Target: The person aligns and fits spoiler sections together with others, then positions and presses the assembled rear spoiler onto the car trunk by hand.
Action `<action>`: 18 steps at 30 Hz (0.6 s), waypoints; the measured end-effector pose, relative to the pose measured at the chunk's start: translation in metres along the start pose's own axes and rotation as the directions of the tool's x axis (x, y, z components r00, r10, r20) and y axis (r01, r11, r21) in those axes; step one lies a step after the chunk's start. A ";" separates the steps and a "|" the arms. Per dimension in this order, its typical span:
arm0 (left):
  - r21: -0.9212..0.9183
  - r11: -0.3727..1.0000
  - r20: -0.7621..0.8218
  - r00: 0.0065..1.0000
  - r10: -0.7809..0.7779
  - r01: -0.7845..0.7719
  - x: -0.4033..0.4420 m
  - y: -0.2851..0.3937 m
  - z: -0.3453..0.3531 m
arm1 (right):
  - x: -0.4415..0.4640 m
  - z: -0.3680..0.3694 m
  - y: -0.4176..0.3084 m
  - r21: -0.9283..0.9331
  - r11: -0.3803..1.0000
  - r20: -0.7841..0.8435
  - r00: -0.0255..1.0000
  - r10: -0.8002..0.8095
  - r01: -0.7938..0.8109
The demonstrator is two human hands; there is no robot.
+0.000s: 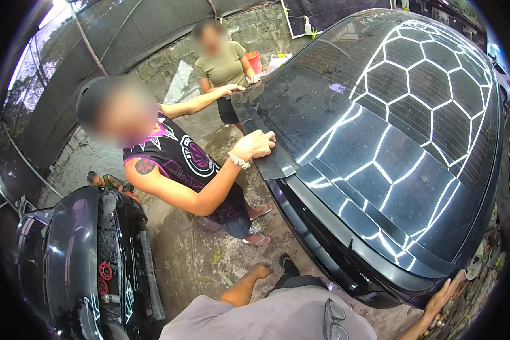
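Note:
Low in the view, my left hand hangs beside my body over the concrete floor, its fingers loose and holding nothing that I can see. My right hand lies with fingers stretched out against the rear corner of a glossy black car. A raised spoiler lip runs along the car's trunk edge. Across the trunk's far side, a person in a black and purple sleeveless top has both hands on a dark flat strip at the car's edge.
Behind, a person in an olive shirt rests hands near the strip's far end. Another black car with exposed front parts stands at left, a person low beside it. A red bucket is at the back. Glasses hang on my grey shirt.

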State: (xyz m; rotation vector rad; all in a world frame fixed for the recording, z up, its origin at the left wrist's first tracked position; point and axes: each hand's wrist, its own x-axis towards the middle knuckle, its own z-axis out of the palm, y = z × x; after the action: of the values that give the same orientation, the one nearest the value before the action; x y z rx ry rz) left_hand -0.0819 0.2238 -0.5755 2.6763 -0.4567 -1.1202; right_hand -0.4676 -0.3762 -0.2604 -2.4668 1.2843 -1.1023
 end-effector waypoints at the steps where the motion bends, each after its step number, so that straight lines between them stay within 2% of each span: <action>1: 0.026 0.999 -0.013 1.000 0.022 -0.021 0.001 0.000 0.000 | 0.001 0.003 0.003 0.020 1.000 -0.047 0.999 0.004 -0.004; 2: 0.053 0.998 -0.026 0.999 0.043 -0.041 0.001 0.000 0.000 | 0.002 0.006 0.003 0.040 0.999 -0.093 0.996 0.010 -0.007; 5: 0.082 0.995 -0.025 0.998 0.060 -0.057 0.002 0.003 0.001 | 0.012 0.012 0.001 0.001 1.000 -0.005 1.000 -0.025 0.025; 9: 0.081 0.994 -0.033 0.996 0.081 -0.078 0.013 -0.003 0.015 | 0.017 0.008 0.000 -0.007 0.999 -0.008 0.999 -0.044 0.044; 12: 0.105 0.991 0.021 0.996 0.086 -0.088 0.019 0.023 0.005 | 0.043 0.013 0.002 -0.011 0.999 0.005 0.999 -0.037 0.037; 18: 0.041 0.997 0.024 0.997 0.070 -0.071 0.015 0.042 -0.006 | 0.037 0.014 0.000 -0.003 0.999 -0.010 0.999 -0.033 0.033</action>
State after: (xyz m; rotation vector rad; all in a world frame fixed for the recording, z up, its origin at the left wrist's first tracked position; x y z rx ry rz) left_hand -0.0764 0.1797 -0.5689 2.6627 -0.5806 -1.1337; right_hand -0.4450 -0.4070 -0.2500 -2.4964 1.2535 -1.1226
